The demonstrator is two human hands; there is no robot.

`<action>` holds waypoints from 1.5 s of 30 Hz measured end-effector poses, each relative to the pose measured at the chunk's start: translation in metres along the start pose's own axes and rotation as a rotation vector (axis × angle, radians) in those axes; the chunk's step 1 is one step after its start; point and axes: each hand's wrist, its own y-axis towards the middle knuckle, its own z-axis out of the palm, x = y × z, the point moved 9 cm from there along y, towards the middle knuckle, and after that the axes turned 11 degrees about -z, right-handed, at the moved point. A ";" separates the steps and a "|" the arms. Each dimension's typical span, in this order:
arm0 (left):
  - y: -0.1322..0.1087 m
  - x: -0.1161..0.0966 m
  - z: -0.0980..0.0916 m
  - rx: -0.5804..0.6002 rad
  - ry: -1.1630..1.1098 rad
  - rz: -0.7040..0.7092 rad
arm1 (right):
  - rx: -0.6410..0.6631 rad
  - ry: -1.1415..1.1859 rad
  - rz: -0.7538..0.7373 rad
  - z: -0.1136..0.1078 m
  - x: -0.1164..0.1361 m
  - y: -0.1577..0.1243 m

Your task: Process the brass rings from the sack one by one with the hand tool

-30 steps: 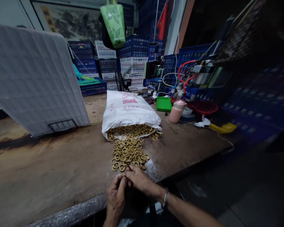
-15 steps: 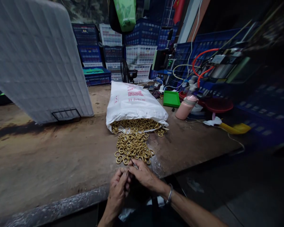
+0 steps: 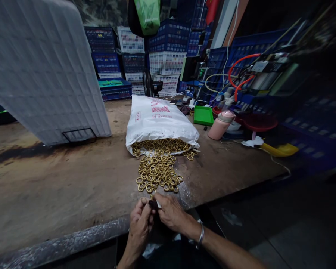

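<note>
My left hand (image 3: 140, 221) is closed at the table's front edge, thumb and fingers pinching a small dark piece (image 3: 153, 204). Touching the same piece from the right, my right hand (image 3: 170, 212) is closed too, with a brass-coloured ring (image 3: 152, 196) partly visible at its fingertips. A silver bangle circles the right wrist. Just beyond both hands lies a loose pile of brass-coloured rings (image 3: 156, 172). It spreads out from the open mouth of a white sack (image 3: 162, 121) with red print, which lies on its side.
A tall whitish padded panel (image 3: 50, 74) stands on the table (image 3: 72, 179) at left. To the right are a green tray (image 3: 203, 115), a pink bottle (image 3: 220, 126), a red bowl (image 3: 260, 122) and a yellow scoop (image 3: 281, 151). Crates (image 3: 167, 62) are stacked behind.
A dark piece and a brass-coloured ring now show between my fingertips, where a thin metallic item showed in my right hand before. My right hand has shifted slightly down and turned.
</note>
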 end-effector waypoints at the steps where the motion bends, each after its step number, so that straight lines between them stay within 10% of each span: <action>1: 0.000 0.000 -0.001 -0.015 0.031 0.009 | 0.020 -0.029 0.005 0.003 -0.001 -0.001; 14: -0.037 0.013 -0.002 0.042 -0.059 -0.125 | -0.088 -0.198 0.123 -0.003 -0.016 0.006; 28: -0.022 0.006 -0.016 0.068 -0.379 -0.212 | -0.095 -0.313 0.134 0.005 -0.014 0.016; 35: -0.010 -0.018 -0.008 0.063 -0.248 -0.057 | -0.261 0.463 0.206 -0.011 -0.033 0.019; 40: -0.002 -0.030 -0.003 -0.007 -0.075 0.095 | -0.138 1.296 0.349 0.013 -0.022 0.016; 45: 0.005 -0.024 -0.006 -0.070 0.028 0.086 | -0.079 1.534 0.373 0.017 -0.011 0.011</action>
